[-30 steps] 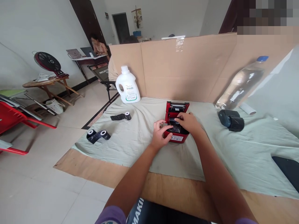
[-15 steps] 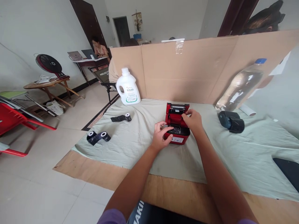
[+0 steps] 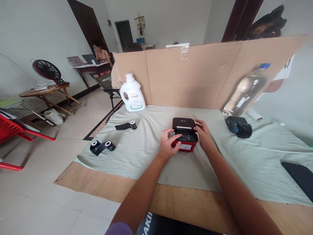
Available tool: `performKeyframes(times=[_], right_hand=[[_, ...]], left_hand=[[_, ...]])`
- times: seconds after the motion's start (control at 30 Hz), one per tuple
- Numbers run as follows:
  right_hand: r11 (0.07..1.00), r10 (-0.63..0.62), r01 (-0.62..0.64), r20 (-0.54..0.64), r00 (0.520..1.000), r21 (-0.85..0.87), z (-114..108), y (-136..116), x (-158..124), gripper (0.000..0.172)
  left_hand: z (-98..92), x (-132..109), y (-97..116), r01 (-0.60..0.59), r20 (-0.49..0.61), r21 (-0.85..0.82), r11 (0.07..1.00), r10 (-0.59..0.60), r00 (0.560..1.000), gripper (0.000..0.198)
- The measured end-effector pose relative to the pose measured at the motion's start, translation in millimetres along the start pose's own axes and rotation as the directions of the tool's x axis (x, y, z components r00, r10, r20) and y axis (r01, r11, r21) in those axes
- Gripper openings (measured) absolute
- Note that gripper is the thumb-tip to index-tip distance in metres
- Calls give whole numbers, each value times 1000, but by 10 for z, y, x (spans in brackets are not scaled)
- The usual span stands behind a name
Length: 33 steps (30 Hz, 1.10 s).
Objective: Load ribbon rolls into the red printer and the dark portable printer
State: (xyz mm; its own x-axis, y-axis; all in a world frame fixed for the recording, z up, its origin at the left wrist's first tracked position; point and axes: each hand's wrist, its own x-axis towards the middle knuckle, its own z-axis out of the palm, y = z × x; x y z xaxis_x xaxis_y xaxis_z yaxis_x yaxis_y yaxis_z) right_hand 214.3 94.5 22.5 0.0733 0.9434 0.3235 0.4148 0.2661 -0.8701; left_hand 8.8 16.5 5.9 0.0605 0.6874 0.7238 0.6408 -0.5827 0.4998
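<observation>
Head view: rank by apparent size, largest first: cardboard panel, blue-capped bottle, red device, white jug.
1. Cardboard panel
2. Blue-capped bottle
3. Red device and white jug: too alike to rank; the red one sits nearer the camera.

The printer (image 3: 189, 143) is smooth red-and-black plastic; wrinkled matt cloth (image 3: 139, 153) covers the desk (image 3: 176, 199), bare wood along its front edge.

The printer (image 3: 190, 143) is a compact box, red-sided and black-topped, upright on the pale cloth (image 3: 144, 143) over the desk (image 3: 97, 173). Its front — bearing a white label (image 3: 185, 147) — faces the near edge. The black lid (image 3: 184, 123) slopes at the back, not flush — and a dark strip (image 3: 185, 136) with pale marks shows before it.
</observation>
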Motion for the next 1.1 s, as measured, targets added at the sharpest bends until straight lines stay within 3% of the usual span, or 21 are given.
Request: performKeyframes(times=[0.13,0.33,0.43,0.47,0.53,0.6,0.67,0.73,0.83,0.97,1.1], right_hand=[[942,95,-119,91,991,314,113,148,-163,70],[856,51,-97,104,993,508,263,208,-234,66],[873,39,-86,106,994,481,256,266,-231,66],[887,35,-80,106,994,456,254,285,-227,66],[895,31,-74,105,994,440,256,314,-221,65],[858,35,-77,93,995,507,265,327,-218,62],[796,45,-79,71,996,601,275,321,-220,56],[754,50,-77,59,997,652,279,302,-224,51],[736,54,-75,52,997,673,279,268,-230,48],[725,59,-71,42,997,685,283,240,-239,48],[715,61,-76,45,997,695,288,221,-244,48]], left_hand=[[11,-10,4,-1,10,-5,1000,1,1000,32],[-68,55,-113,-26,48,-55,998,28,998,43],[-317,165,-418,84,-103,70,994,-77,992,35],[-444,204,-562,193,-202,148,970,-162,966,33],[-737,279,-879,460,-354,305,834,-349,868,41],[-1030,346,-1180,646,-367,429,632,-532,764,53],[-1262,412,-1406,670,-263,562,484,-664,700,54],[-1406,480,-1527,576,-149,685,446,-688,710,43],[-1511,567,-1511,462,-58,759,458,-659,750,30],[-1641,559,-1232,549,-121,695,464,-677,726,31],[-1775,339,-906,542,-124,703,460,-672,731,31]])
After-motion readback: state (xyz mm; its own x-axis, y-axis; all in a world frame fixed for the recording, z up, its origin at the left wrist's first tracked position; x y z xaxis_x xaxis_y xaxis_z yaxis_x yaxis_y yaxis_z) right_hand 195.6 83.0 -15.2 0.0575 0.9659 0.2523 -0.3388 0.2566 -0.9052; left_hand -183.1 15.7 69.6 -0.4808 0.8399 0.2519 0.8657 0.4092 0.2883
